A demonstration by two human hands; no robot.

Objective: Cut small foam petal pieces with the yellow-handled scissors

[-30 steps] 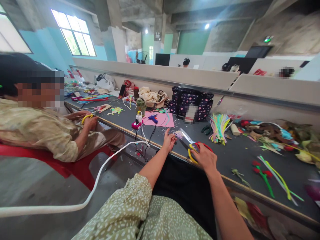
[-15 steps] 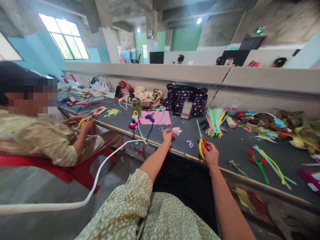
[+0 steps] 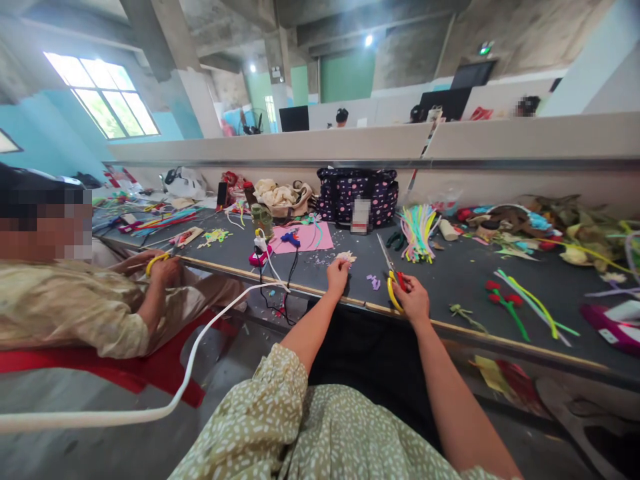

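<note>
My left hand (image 3: 339, 277) is over the front of the dark table, its fingers pinched together beside a small heap of cream-coloured cut pieces (image 3: 347, 256). Whatever may be between those fingertips is too small to make out. In my right hand (image 3: 415, 300) is a pair of scissors (image 3: 391, 270) with yellow and red handles, the blades pointing away from me. Small purple cut pieces (image 3: 373, 282) lie on the table between my two hands. Behind the scissors stands a bundle of pastel pipe cleaners (image 3: 418, 233).
A blue glue gun (image 3: 291, 239) lies on a pink sheet (image 3: 317, 241), near a magenta power strip (image 3: 260, 256) with cables. A patterned bag (image 3: 357, 193) stands behind. Red pompoms on a green stem (image 3: 510, 307) lie right. At left sits a co-worker (image 3: 75, 287) holding yellow-handled scissors.
The view has turned slightly, shifting the table scene leftward. Purple bits seen at my left fingertips earlier no longer show there. My right hand keeps its hold on the scissors.
</note>
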